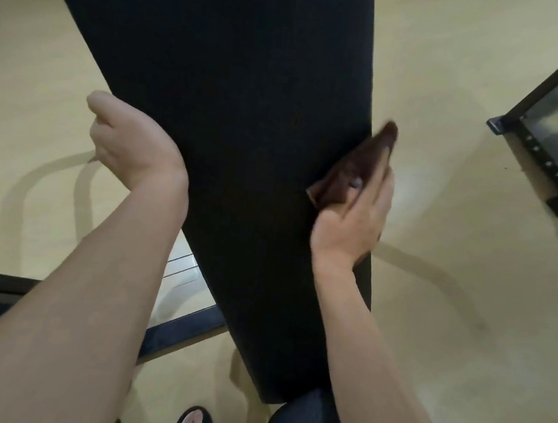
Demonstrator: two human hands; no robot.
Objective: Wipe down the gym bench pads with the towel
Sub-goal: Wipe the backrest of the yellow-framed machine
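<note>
The small dark brown cloth towel [354,171] is pressed flat by the right hand [352,219] against the right edge of the long black padded bench pad [230,103]. The left edge is gripped by the left hand [130,140], fingers curled. Long, firm strokes should be made along the whole side.

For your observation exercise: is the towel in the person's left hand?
No, the right hand presses the brown towel against the pad edge.

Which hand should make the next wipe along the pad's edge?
Right. The right hand already presses the brown towel against the black bench pad's right edge; the left hand grips the opposite edge, bracing it.
</note>
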